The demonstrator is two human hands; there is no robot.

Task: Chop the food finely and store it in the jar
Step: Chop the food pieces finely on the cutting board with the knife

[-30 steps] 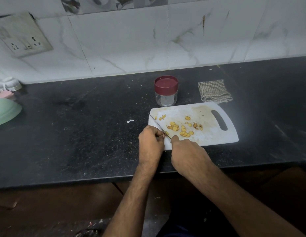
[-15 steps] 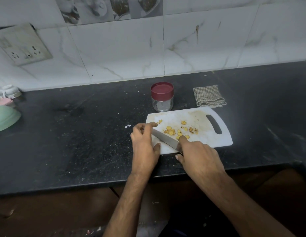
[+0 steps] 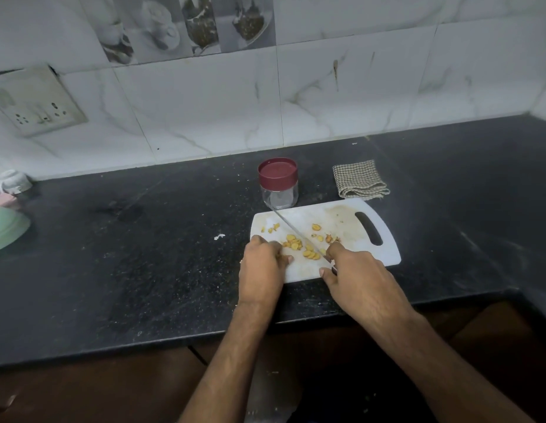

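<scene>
Yellow sliced food pieces (image 3: 296,245) lie scattered on a white cutting board (image 3: 345,218). My right hand (image 3: 357,279) grips the handle of a knife (image 3: 291,228); its blade slants up-left across the pieces, with the tip close to the jar. My left hand (image 3: 262,267) rests on the board's left end, fingers curled down against the left side of the pile and thumb pointing at it. What lies under those fingers is hidden. A small glass jar (image 3: 279,196) with a dark red lid (image 3: 277,170) on it stands just behind the board.
A folded checked cloth (image 3: 358,180) lies right of the jar. A green bowl (image 3: 4,228) and small items sit at the far left of the black counter (image 3: 143,254). The tiled wall carries a socket plate (image 3: 36,102). The counter's front edge is near my wrists.
My left hand has come off the blade and curled down beside the pile. The knife has swung so its tip points toward the jar. The camera has tilted, showing more wall.
</scene>
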